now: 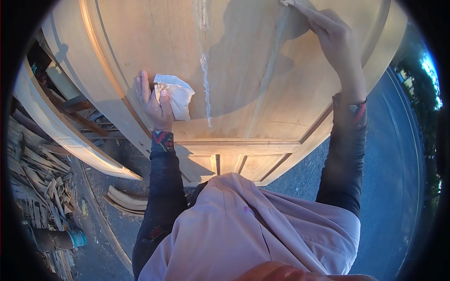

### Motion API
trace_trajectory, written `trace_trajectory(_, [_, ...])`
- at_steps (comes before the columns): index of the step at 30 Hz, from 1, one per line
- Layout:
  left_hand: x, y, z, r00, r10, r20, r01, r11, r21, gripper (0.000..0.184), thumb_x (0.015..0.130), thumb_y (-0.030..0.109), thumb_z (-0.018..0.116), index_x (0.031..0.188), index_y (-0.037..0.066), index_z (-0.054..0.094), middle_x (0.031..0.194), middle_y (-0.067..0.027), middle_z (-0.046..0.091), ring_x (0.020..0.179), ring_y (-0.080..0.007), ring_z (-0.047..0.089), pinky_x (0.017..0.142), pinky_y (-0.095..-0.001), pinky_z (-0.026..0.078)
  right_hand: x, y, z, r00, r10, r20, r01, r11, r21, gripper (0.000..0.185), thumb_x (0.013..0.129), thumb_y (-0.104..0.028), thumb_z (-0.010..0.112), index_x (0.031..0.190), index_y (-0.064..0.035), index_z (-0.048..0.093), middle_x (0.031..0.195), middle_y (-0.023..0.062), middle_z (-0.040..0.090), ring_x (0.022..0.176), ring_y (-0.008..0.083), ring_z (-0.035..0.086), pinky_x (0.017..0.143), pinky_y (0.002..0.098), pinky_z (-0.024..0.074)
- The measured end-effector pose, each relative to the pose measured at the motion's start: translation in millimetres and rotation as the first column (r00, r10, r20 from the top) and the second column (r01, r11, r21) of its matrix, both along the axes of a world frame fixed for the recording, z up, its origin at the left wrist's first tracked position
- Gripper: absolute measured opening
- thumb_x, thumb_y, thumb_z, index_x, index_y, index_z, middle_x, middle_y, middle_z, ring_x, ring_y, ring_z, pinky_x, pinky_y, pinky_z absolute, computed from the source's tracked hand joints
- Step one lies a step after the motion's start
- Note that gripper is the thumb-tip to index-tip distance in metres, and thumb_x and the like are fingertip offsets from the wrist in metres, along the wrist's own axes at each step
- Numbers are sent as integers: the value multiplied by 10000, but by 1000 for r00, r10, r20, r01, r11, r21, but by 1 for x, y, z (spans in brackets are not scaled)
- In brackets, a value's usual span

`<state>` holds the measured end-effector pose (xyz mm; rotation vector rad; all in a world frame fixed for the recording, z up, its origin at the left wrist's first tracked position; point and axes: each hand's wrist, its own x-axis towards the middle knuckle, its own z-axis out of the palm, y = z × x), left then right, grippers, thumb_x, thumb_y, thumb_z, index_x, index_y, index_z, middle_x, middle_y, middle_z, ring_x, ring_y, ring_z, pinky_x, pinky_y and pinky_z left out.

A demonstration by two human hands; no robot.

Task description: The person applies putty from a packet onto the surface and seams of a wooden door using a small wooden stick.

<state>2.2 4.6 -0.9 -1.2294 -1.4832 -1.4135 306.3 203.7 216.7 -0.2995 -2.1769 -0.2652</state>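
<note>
Outdoors, a road (pixel 389 168) lies to the right and scrap wood (pixel 54 187) is heaped to the near left, beside a curved frame (pixel 77 133). A wooden door (pixel 300 100) fills the middle, reaching from near to far. The left hand (pixel 160 107) grips a white bag (pixel 178 99) between thumb and fingers, against the door's left part. The right hand (pixel 332 33) is at the far right, fingers stretched toward a pale dab at the edge of view; whether they pinch anything there I cannot tell. Just right of the bag, a line of paste (pixel 205 86) runs near to far, lumpy and seemingly not smoothed. Farther right, a thin streak (pixel 267 77) looks flatter, so the work seems partly done, with the rough line left.
</note>
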Motion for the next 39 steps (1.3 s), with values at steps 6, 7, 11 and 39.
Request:
trace_trajectory(6, [-2, 1, -4, 1000, -3, -11, 3, 1000, 16, 370, 935, 240, 451, 1061, -46, 649, 1432, -220, 396, 1344, -426, 310, 1109, -508, 196, 10, -21, -21, 983, -116, 145, 124, 991, -51, 326, 893, -114, 559, 1167, -261, 659, 761, 70, 576, 678, 244, 575, 634, 347, 483])
trace_trajectory(7, [-2, 1, -3, 1000, -2, -15, 2, 1000, 16, 369, 935, 241, 455, 1064, -45, 649, 1432, -218, 397, 1344, -425, 311, 1109, -507, 197, 11, -21, -15, 980, -113, 162, 125, 990, -65, 333, 894, -112, 557, 1173, -265, 656, 760, 69, 574, 678, 243, 576, 638, 347, 484])
trace_trajectory(11, [2, 0, 2, 1000, -12, 14, 12, 1000, 17, 358, 939, 236, 465, 1072, -44, 643, 1433, -211, 398, 1347, -418, 309, 1111, -504, 201, 4, -4, 12, 995, 16, -97, -13, 999, 30, 345, 899, -64, 555, 1192, -221, 649, 780, 52, 562, 700, 178, 563, 653, 304, 455])
trace_trajectory(39, [-1, -3, -1, 999, 22, -39, -23, 999, -34, 521, 946, 222, 421, 1375, -69, 373, 1445, -197, 381, 1369, -388, 271, 1127, -462, 186, -24, -45, 50, 961, -1, -276, -87, 948, -305, 290, 910, -82, 524, 1172, -39, 642, 759, 149, 578, 714, 211, 594, 625, 319, 479])
